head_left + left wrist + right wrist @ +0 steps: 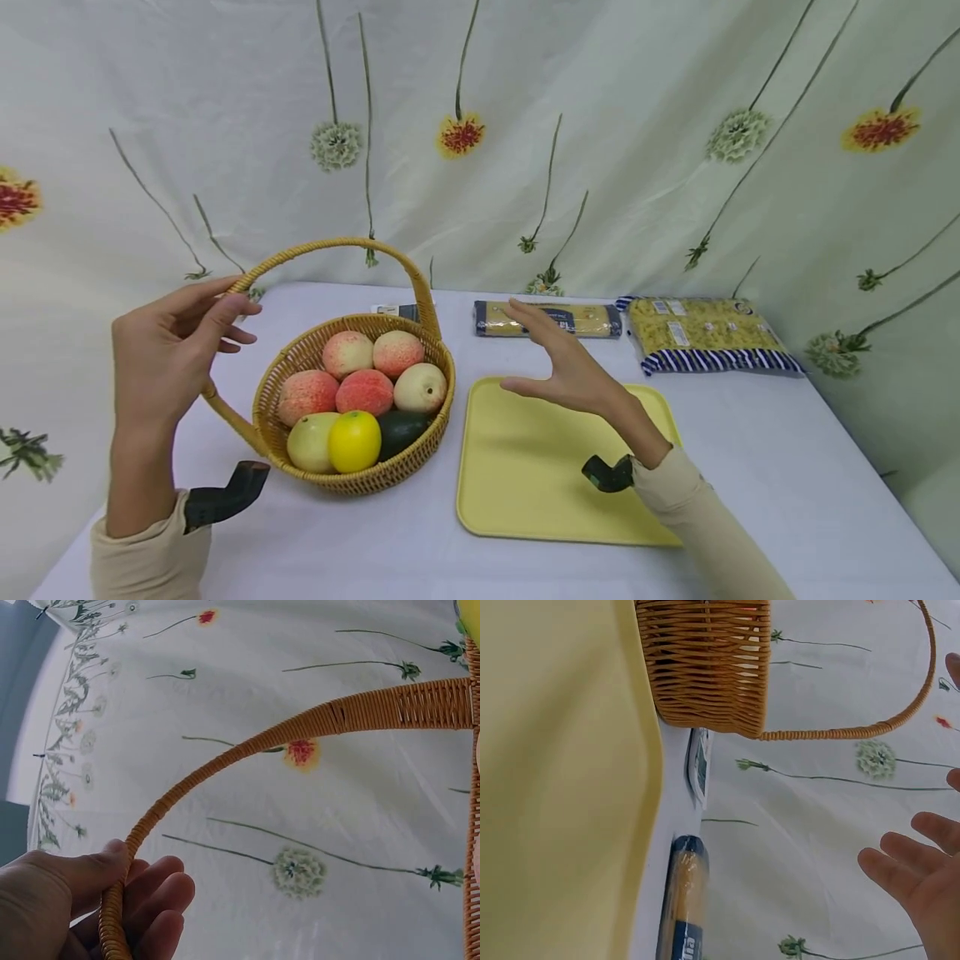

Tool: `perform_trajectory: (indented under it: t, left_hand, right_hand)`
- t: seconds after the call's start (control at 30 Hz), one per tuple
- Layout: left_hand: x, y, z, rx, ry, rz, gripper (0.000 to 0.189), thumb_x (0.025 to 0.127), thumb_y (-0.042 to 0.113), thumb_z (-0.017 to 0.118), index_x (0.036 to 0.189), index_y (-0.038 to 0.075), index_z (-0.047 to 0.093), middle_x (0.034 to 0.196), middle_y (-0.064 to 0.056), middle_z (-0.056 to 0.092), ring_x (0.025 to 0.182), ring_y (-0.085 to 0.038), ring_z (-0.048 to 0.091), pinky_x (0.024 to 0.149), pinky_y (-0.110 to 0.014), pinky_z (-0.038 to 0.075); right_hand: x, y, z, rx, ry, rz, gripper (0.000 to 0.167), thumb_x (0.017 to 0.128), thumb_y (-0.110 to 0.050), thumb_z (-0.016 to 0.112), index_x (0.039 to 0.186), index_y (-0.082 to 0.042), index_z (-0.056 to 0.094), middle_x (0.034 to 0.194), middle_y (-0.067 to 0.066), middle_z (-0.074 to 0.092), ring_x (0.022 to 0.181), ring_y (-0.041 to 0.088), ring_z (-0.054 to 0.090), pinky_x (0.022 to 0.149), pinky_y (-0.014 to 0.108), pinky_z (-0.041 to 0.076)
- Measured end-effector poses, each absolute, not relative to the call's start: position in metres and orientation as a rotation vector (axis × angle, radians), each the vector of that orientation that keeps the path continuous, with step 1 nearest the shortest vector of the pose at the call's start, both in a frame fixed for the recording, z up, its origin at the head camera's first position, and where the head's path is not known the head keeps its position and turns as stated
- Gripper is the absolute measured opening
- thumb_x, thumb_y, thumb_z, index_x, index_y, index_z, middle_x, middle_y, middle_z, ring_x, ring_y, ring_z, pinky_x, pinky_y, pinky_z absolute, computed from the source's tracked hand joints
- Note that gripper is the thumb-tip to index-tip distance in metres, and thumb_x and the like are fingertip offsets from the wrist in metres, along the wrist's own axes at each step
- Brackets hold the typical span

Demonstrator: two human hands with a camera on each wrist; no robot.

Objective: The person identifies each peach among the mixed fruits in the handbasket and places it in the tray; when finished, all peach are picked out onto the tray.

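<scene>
A wicker basket [352, 479] with a tall arched handle [337, 243] stands left of centre, filled with fruit. My left hand [168, 342] grips the handle's left side; in the left wrist view the thumb and fingers [161, 889] wrap round the cane. Several peaches [364, 392], a yellow round fruit [355, 442], pale green fruits [311, 442] and a dark green one [403, 431] lie inside. Over the yellow tray [525, 500] my right hand [573, 371] hovers with fingers spread and nothing in it. The right wrist view shows its fingers [907, 862] apart from the basket.
Behind the tray lies a long pack of pasta [551, 319]. To its right is a bigger bag of pasta [697, 333] with striped ends. A small flat packet [397, 311] sits behind the basket, partly hidden. A flower-patterned cloth [600, 167] hangs along the table's back.
</scene>
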State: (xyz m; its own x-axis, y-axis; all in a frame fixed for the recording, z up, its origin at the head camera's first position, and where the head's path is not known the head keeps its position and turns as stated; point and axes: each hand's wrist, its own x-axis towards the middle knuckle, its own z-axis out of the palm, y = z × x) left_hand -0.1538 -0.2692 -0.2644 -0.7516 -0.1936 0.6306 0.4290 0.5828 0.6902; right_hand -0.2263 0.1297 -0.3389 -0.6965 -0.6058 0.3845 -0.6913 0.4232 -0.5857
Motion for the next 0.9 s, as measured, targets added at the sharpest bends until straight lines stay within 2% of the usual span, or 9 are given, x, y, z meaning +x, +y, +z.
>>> perform_trajectory:
  t: [0.07, 0.33, 0.4, 0.53, 0.67, 0.77, 0.9]
  left_hand:
    - [-0.154, -0.269, -0.265, -0.176, -2.129, -1.176, 0.03, 0.086, 0.003, 0.068, 0.116, 0.0, 0.067, 0.082, 0.019, 0.068, 0.058, 0.001, 0.065, 0.056, -0.012, 0.051]
    - [-0.151, -0.269, -0.265, -0.158, -2.132, -1.194, 0.029, 0.087, 0.003, 0.067, 0.116, -0.001, 0.067, 0.081, 0.019, 0.068, 0.058, 0.002, 0.065, 0.057, -0.011, 0.05]
    - [-0.15, -0.268, -0.264, -0.141, -2.138, -1.187, 0.029, 0.087, 0.004, 0.068, 0.116, 0.0, 0.067, 0.081, 0.021, 0.068, 0.058, 0.002, 0.065, 0.058, -0.01, 0.05]
    - [-0.148, -0.264, -0.261, -0.065, -2.162, -1.152, 0.03, 0.088, 0.01, 0.068, 0.117, 0.004, 0.068, 0.081, 0.022, 0.067, 0.058, 0.004, 0.064, 0.06, -0.008, 0.049]
    - [-0.146, -0.259, -0.259, 0.03, -2.196, -1.088, 0.029, 0.089, 0.019, 0.068, 0.117, 0.011, 0.07, 0.082, 0.017, 0.068, 0.058, 0.006, 0.062, 0.062, -0.007, 0.048]
    - [-0.144, -0.256, -0.259, 0.081, -2.211, -1.033, 0.029, 0.089, 0.022, 0.067, 0.117, 0.016, 0.071, 0.08, 0.023, 0.064, 0.059, 0.01, 0.06, 0.059, -0.006, 0.045]
    - [-0.144, -0.254, -0.258, 0.102, -2.206, -0.958, 0.028, 0.089, 0.023, 0.068, 0.116, 0.016, 0.071, 0.074, 0.038, 0.055, 0.058, 0.015, 0.056, 0.054, -0.006, 0.041]
  right_hand:
    - [-0.23, 0.121, -0.339, 1.196, -2.564, 1.163, 0.082, 0.086, -0.038, 0.071, 0.152, -0.025, 0.024, 0.159, 0.0, 0.018, 0.142, 0.02, 0.03, 0.108, 0.042, 0.037]
    - [-0.241, 0.094, -0.337, 1.281, -2.626, 1.152, 0.07, 0.088, -0.032, 0.07, 0.148, -0.02, 0.036, 0.156, 0.001, 0.029, 0.141, 0.021, 0.032, 0.106, 0.042, 0.039]
    - [-0.242, 0.087, -0.334, 1.295, -2.654, 1.144, 0.069, 0.088, -0.032, 0.07, 0.148, -0.021, 0.037, 0.155, 0.001, 0.03, 0.138, 0.021, 0.036, 0.105, 0.042, 0.04]
    - [-0.245, 0.075, -0.329, 1.333, -2.701, 1.141, 0.069, 0.088, -0.033, 0.07, 0.147, -0.019, 0.038, 0.154, 0.003, 0.033, 0.135, 0.023, 0.04, 0.104, 0.043, 0.041]
    - [-0.253, 0.062, -0.326, 1.382, -2.765, 1.119, 0.07, 0.088, -0.036, 0.069, 0.147, -0.018, 0.038, 0.151, 0.001, 0.036, 0.136, 0.024, 0.039, 0.105, 0.043, 0.04]
    - [-0.257, 0.052, -0.321, 1.427, -2.826, 1.069, 0.07, 0.088, -0.038, 0.069, 0.147, -0.018, 0.038, 0.15, 0.0, 0.038, 0.136, 0.024, 0.039, 0.105, 0.043, 0.04]
    - [-0.26, 0.04, -0.313, 1.499, -2.88, 0.964, 0.069, 0.089, -0.038, 0.068, 0.147, -0.018, 0.038, 0.15, 0.001, 0.038, 0.137, 0.023, 0.038, 0.106, 0.041, 0.038]
